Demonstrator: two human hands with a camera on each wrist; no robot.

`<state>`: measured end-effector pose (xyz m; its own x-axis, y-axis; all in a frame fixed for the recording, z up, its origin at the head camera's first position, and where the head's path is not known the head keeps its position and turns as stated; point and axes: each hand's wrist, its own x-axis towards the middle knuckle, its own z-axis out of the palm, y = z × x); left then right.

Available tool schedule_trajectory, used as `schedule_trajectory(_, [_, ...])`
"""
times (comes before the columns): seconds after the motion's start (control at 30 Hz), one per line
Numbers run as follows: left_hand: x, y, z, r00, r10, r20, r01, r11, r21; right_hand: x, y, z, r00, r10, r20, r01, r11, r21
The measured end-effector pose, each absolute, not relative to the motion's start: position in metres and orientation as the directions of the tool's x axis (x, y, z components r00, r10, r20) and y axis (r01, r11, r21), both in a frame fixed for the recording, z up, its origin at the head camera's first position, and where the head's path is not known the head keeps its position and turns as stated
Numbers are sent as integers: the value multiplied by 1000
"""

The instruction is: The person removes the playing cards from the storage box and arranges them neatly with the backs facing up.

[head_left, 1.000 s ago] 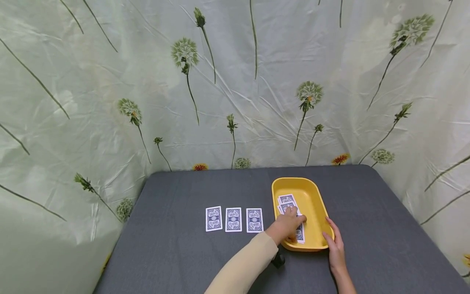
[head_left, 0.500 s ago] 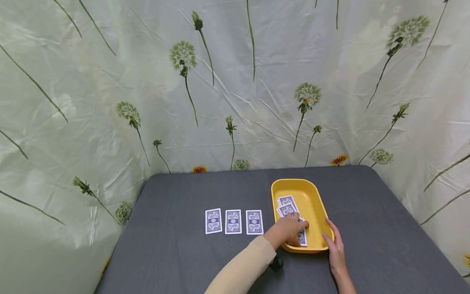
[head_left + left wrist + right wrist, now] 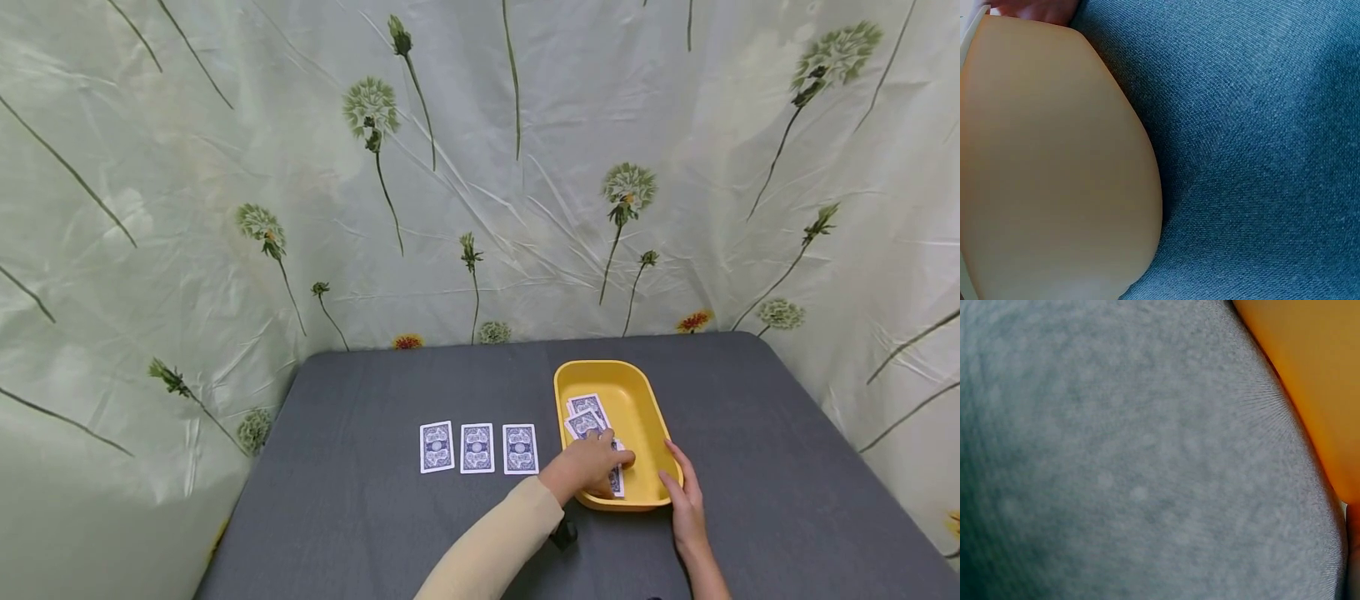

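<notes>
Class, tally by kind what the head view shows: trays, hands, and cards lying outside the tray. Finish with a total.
Yellow tray: 1
Hands (left hand, right hand): 2
Cards outside the tray: 3
Total: 6

1. We see the table [image 3: 352, 517] with a hanging cloth [image 3: 450, 183] behind it and at both sides.
2. On the table, right of its middle, we find the tray [image 3: 637, 408].
3. Left of the tray lie three cards in a row: the leftmost card [image 3: 437, 447], the middle card [image 3: 477, 448] and the rightmost card [image 3: 521, 449], nearest the tray.
4. Inside the tray, along its left side, we see overlapping cards [image 3: 584, 423].
5. Over their nearer part we have the left hand [image 3: 591, 463].
6. At the tray's near right edge we find the right hand [image 3: 686, 498].
</notes>
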<state>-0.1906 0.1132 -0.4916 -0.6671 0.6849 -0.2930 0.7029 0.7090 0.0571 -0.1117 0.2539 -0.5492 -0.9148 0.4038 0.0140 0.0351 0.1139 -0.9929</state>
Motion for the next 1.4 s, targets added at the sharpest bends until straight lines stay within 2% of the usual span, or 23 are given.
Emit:
schedule_trajectory(0.33, [-192,114,-493,-664,705,-249,725,688,12,-113,253,-549,-913,407,-2,52,112,-992])
schedule_trajectory(0.63, [-191,114,-494,-665,699,-263,709,702,70,-111,252,-547,-917,399,-28,71,92,-993])
schedule_trajectory(0.83, [-191,113,-495,-657,697,-287,724,690,15,-112,252,-548,-915,403,-16,56,89,-994])
schedule_trajectory(1.0, [-190,112,-490,-682,664,-305,691,722,27,-112,252,-548,-915,402,-28,63,74,-995])
schedule_trajectory(1.2, [-191,114,-487,-698,636,-329,677,736,-14,-113,252,-547,-910,410,-60,96,67,-993])
schedule_trajectory(1.4, [-193,115,-487,-708,621,-336,666,745,-26,-112,252,-547,-910,413,-14,54,86,-995])
